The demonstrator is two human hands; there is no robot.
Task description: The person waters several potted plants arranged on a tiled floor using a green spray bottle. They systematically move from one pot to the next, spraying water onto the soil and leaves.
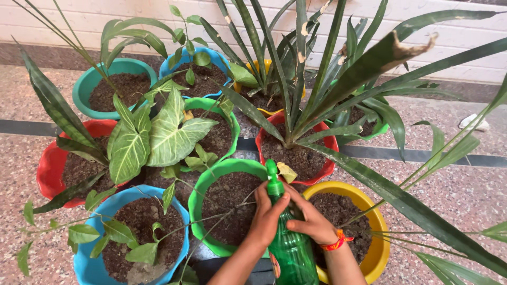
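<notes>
Hands: the left hand [268,215] and right hand [311,221] both clasp the green spray bottle [289,243], held upright at the near rim of the green pot [211,182]. Aim is best kept low, nozzle toward soil. Beyond the bottle stand nine pots: three green, two red, two blue, two yellow.

At the bottom centre of the frame, the left hand [266,214] and right hand [311,221] clasp a green bottle [289,248] above a green pot [203,203] of soil. A yellow pot [377,248] sits lower right, a blue pot [87,264] lower left.
</notes>
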